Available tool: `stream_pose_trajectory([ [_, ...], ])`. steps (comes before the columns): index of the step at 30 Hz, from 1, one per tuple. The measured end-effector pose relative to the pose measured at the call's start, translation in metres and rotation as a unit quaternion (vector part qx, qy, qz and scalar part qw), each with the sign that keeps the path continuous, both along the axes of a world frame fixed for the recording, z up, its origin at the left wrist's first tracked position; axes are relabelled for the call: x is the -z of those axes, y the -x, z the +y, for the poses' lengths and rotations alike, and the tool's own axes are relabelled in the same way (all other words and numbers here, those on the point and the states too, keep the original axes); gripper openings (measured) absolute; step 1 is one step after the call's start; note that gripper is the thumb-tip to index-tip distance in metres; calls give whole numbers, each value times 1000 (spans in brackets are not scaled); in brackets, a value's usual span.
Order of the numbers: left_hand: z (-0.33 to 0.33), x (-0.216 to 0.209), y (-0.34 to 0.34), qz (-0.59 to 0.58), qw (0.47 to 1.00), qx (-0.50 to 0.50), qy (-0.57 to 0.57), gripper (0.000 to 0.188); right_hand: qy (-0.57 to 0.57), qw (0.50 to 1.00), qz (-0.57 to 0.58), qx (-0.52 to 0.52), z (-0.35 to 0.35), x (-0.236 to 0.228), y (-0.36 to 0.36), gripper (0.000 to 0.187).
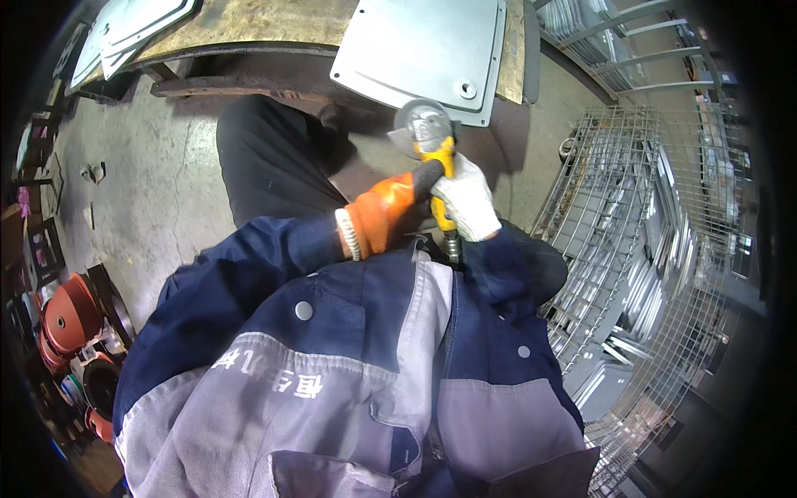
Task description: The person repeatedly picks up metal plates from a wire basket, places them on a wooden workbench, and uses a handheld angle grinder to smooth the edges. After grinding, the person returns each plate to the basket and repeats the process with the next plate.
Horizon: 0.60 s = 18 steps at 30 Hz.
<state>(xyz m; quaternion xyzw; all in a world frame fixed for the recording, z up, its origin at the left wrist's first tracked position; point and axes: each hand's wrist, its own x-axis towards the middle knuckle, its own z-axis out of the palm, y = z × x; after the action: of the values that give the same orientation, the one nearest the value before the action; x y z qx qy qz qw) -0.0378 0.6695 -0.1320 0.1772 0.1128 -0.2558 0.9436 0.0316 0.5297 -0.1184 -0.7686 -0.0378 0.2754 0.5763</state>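
Jacket [303, 390] closest. Left hand [388, 209], orange-gloved, closed on yellow grinder [447, 158] between hands, long axis running away from jacket, disc end [425, 126] toward grey panel [419, 50] beyond them; right hand [466, 201], white-gloved, wrapped round its body.

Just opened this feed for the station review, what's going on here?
A person in a navy and grey jacket grips a yellow power tool with a round disc head in both hands: the left hand in an orange glove, the right hand in a white one. The head is by the near edge of a grey panel on a wooden bench; contact is unclear. A wire-mesh cage with grey metal pieces stands to the right.
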Motion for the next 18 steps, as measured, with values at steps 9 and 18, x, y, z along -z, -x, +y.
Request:
stream_pose_trajectory([
  [9,-70,-25,-56,29,978,196,-65,43,18,992,40,116,-91,-38,-17,24],
  [18,-9,-71,-38,-68,993,-32,-88,58,94,979,37,-176,-1,-128,-69,43],
])
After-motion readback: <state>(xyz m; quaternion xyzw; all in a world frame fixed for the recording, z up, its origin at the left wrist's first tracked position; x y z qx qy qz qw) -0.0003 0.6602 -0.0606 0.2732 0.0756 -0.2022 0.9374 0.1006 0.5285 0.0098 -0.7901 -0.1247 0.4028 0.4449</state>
